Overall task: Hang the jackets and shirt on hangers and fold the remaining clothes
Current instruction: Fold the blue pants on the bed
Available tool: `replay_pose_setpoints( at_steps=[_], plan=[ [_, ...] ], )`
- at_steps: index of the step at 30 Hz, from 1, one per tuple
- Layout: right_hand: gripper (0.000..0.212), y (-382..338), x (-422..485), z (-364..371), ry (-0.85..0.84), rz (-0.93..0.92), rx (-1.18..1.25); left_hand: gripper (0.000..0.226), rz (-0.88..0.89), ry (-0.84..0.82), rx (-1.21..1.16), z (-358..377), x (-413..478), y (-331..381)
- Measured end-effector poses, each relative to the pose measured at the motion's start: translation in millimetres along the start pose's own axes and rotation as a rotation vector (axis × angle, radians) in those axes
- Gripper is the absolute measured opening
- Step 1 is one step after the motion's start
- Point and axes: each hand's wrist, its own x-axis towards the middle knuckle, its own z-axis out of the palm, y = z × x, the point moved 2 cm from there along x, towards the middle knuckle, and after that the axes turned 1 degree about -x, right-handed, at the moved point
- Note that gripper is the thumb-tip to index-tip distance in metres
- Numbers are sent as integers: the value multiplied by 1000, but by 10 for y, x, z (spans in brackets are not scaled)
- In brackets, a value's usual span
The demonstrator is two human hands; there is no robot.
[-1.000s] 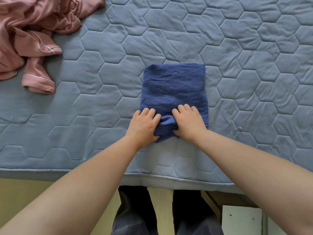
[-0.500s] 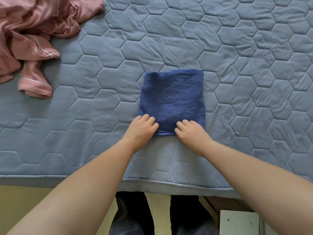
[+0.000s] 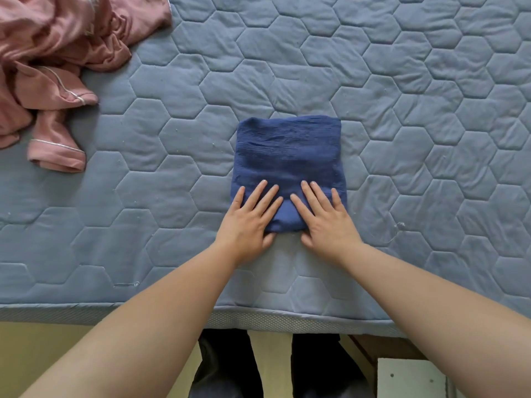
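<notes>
**Item 1. Mattress** [image 3: 431, 110]: blue-grey and quilted in hexagons, it fills most of my view. Its near edge runs below the folded blue garment, between it and the person's legs. It carries every item listed here.

**Item 2. Pink clothes** [image 3: 54, 53]: a crumpled, unfolded heap with pale piping at the cuffs or hems. It lies well apart from the folded blue garment, up and to its left, and runs out of frame. I cannot tell how many pieces it holds, or of what kind.

**Item 3. Folded blue garment** [image 3: 287, 150]: the task's thing in hand. It is a compact, near-square packet of dark crinkled cloth, flat on the mattress mid-view. Its near edge lies under both hands.

**Item 4. Left hand** [image 3: 248, 219]: on the near left corner of the folded blue garment. The grip is slack, with fingers straight and spread and the palm down. It presses the cloth and holds nothing.

**Item 5. Right hand** [image 3: 324, 221]: on the near right corner, just beside the left hand. The grip is likewise flat, pressing and clasping nothing.

**Step, by my reckoning:** final smoothing of this fold; the packet looks finished.

**Next move calls for:**
- lifting both palms straight off so the top layer is not dragged;
- reaching to the pink clothes, which need shaking out and identifying before they are hung or folded.

I see no hangers.
</notes>
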Motion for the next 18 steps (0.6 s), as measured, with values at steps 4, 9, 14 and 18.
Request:
replay_pose_setpoints(
  at_steps=[4, 9, 14, 18],
  plan=[
    [83, 239, -60, 168, -149, 123, 33, 73, -95, -52, -28, 126, -61, -170],
    [90, 436, -210, 118, -268, 274, 51, 83, -81, -77, 59, 84, -88, -232],
    [106, 350, -71, -122, -8, 97, -43, 74, -71, -104, 164, -132, 72, -67],
    [67, 253, 143, -89, 149, -68, -180, 57, -89, 59, 146, -91, 204, -70]
  ],
)
